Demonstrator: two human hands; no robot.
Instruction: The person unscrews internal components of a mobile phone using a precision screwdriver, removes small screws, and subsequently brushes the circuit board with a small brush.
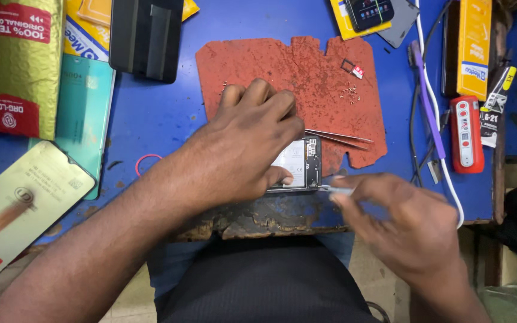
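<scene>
Phone: an opened smartphone with its back cover off [299,162], showing a pale battery and a dark circuit strip, lies at the near edge of the worn red-brown rubber work mat [306,72], close to the chipped front edge of the blue workbench [151,119].
Left hand: the left hand [243,143] lies flat over most of the phone, fingers curled over its far side and thumb pressed on the near edge, pinning it down.
Right hand: the right hand [402,218] is closed in a narrow pinch round a thin grey metal tool [333,189], whose tip touches the phone's near right corner.
Tweezers: slim steel tweezers [339,137] rest on the mat just right of the phone, touching its upper right corner.
Small parts: a scatter of tiny screws [349,91] and a small card tray with a red-and-white chip [352,67] sit on the mat's far right part.
Right side: a red oblong handheld device [465,133], a white cable [435,101] and a yellow box [474,45] lie well apart from the phone.
Left side: a glossy phone screen panel [22,203] lies at the near left, with a pink rubber band [145,160] between it and the left forearm; a green-gold foil packet [22,66] lies farther back.
</scene>
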